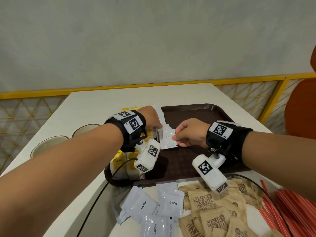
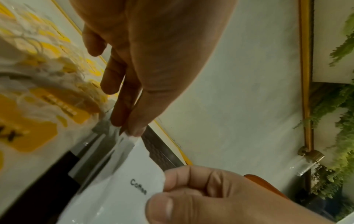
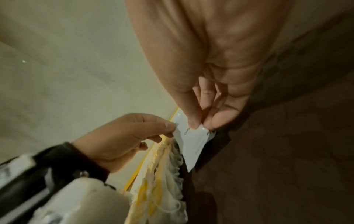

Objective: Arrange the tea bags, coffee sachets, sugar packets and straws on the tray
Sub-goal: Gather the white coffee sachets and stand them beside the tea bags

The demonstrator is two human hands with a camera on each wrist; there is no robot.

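A dark brown tray [image 1: 201, 115] lies mid-table. My right hand [image 1: 175, 136] pinches the right edge of a white coffee sachet [image 1: 168, 142] between thumb and forefinger, low over the tray. My left hand [image 1: 157, 128] pinches the sachet's far left corner, where it meets a row of overlapping coffee sachets [image 1: 162, 117] on the tray. The wrist views show both pinches: the right hand [image 3: 201, 125] and left hand [image 2: 132, 130] on the sachet [image 2: 118, 189]. Yellow-and-white tea bags [image 1: 123, 161] lie along the tray's left side.
Loose coffee sachets [image 1: 153, 207], brown sugar packets [image 1: 213, 207] and red straws [image 1: 287, 211] lie on the table in front of the tray. Two bowls [image 1: 49, 144] stand at the left. A black cable [image 1: 95, 202] runs from my left wrist. An orange chair [image 1: 301, 106] stands at right.
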